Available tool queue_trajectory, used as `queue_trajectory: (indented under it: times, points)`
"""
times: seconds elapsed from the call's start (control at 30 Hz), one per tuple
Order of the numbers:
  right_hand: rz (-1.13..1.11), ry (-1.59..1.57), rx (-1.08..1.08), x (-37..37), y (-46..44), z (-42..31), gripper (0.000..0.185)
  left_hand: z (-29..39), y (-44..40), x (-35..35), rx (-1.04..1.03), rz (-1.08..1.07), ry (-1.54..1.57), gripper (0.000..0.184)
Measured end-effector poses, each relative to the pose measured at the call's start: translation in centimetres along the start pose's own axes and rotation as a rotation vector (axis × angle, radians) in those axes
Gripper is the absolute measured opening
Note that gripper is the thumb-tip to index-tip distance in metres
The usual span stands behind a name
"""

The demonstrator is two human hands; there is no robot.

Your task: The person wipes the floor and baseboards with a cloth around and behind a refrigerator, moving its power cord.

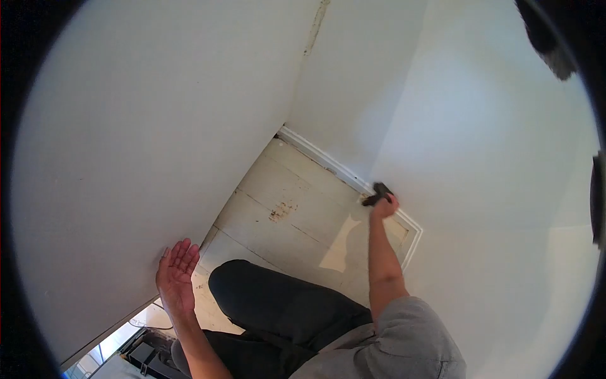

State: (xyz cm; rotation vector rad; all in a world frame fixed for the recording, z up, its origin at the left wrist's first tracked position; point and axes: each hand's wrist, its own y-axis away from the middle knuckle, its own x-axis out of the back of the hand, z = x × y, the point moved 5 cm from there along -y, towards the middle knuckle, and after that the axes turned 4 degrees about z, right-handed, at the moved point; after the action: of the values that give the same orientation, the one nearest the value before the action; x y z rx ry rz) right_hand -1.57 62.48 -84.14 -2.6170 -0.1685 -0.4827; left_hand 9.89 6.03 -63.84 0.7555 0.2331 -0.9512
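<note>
My right hand (386,204) is closed around a dark hand tool (380,189) whose exact kind I cannot make out. The tool is at the white baseboard (328,162), low against the wall; whether it touches the board I cannot tell. At the lower left, my left hand (177,276) is open, with the palm showing and the fingers stretched upward. It holds nothing and is nearest to the large white panel (126,158), close to its lower edge.
Pale floorboards (265,170) carry brown flakes or stains (282,211) and a patch of sunlight (341,246). Walls meet in a corner on the right. My bent knee (233,278) rests low over the floor. A black case-like object (148,354) stands at the lower left.
</note>
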Motion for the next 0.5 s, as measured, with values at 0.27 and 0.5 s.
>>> queue_trajectory:
  times: [0.27,0.5]
  points:
    - [-0.859,-0.115,0.390,-9.5,10.8,-12.9,0.009,-0.3,0.2,0.3,0.031,0.013,0.072,0.045]
    - [-0.901,0.153,1.049,-2.0,4.3,-6.3,0.017,-0.1,0.3,0.1,0.005,-0.008,0.039,0.047]
